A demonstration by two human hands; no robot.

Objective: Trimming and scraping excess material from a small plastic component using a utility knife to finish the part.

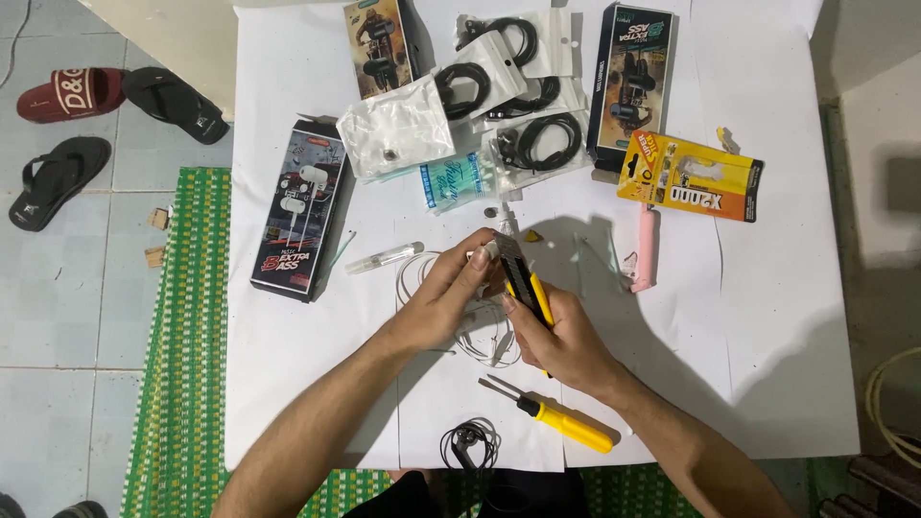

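- While the right hand [566, 338] closes its fingers around a yellow-and-black utility knife [526, 280], the blade end points up toward the left fingertips.
- Left hand [451, 293] pinches a small white earphone part [487, 251] between thumb and forefinger, fingers narrow, touching the knife tip.
- White earphone cable [484, 343] lies looped beneath both hands, at the middle of the white sheet [767, 364].
- Yellow-handled screwdriver [556, 419] lies near the sheet's near edge, just beside the right wrist.
- Black earphone coil [470, 443] sits at the near edge.
- Pink tool [645, 249] and yellow glue package [693, 176] lie toward the right side; a black earphone box [299, 219] lies near the left edge.
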